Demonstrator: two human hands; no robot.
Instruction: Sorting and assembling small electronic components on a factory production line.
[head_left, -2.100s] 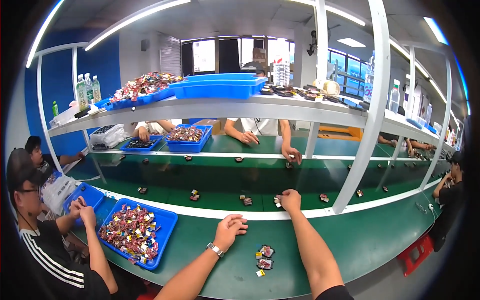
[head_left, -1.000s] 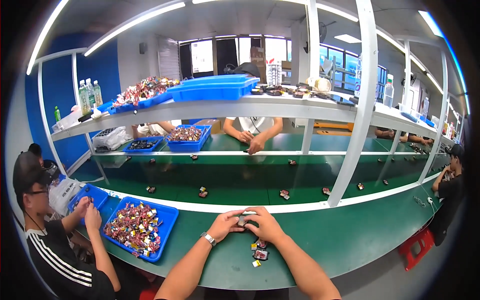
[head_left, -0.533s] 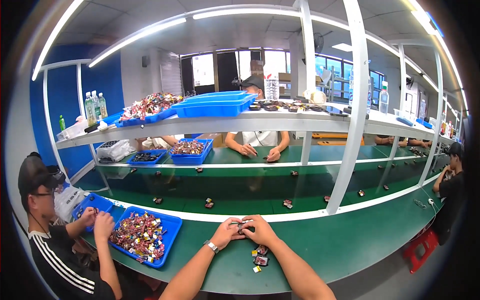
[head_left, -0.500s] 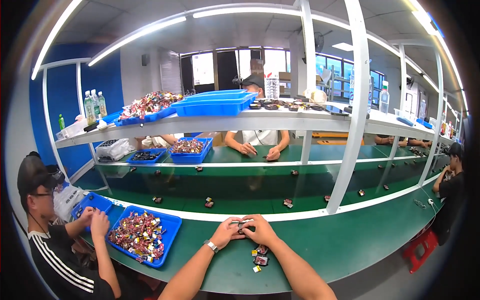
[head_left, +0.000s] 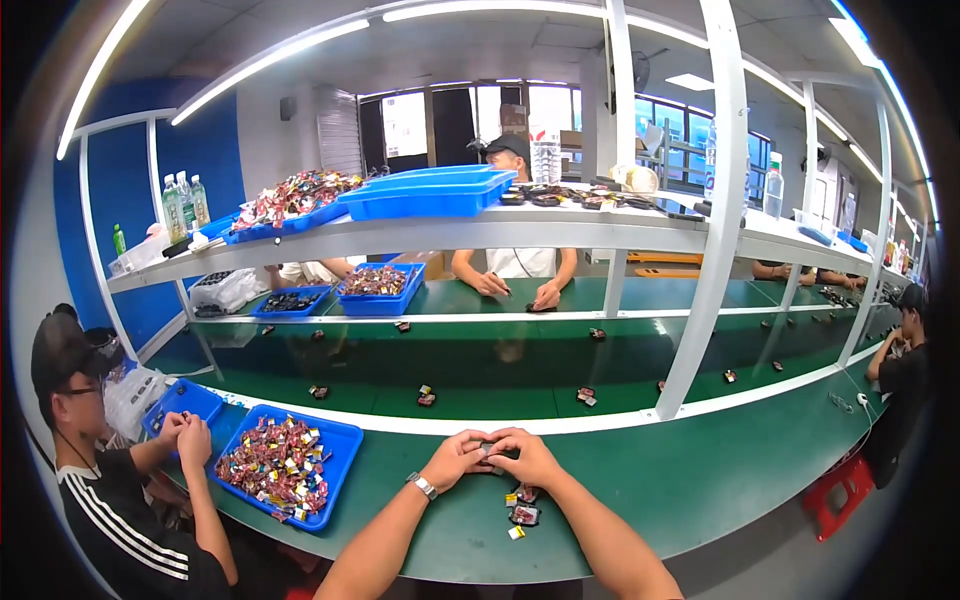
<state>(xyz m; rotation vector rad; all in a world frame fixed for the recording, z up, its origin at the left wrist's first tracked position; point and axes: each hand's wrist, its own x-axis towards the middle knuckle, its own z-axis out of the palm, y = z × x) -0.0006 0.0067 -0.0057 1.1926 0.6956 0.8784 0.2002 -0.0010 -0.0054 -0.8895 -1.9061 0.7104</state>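
Note:
My left hand, with a metal-band watch on its wrist, and my right hand meet over the green worktable. Their fingertips pinch a small dark part, mostly hidden by the fingers, so its kind does not show. Beneath my right hand lie several small black-framed electronic pieces with reddish parts and a yellow-white tab. Left of my forearm, a blue tray holds a heap of small reddish parts with yellow and white tabs.
Beyond the white rail, similar pieces lie spaced along a dark green strip. A white post rises at right, supporting a shelf with blue trays. A co-worker sits at left handling something small; another works opposite. A red stool stands at right.
The view has shifted slightly. My hands stay together around the small part, with fingers slightly rearranged. Pieces on the green strip appear a little further right.

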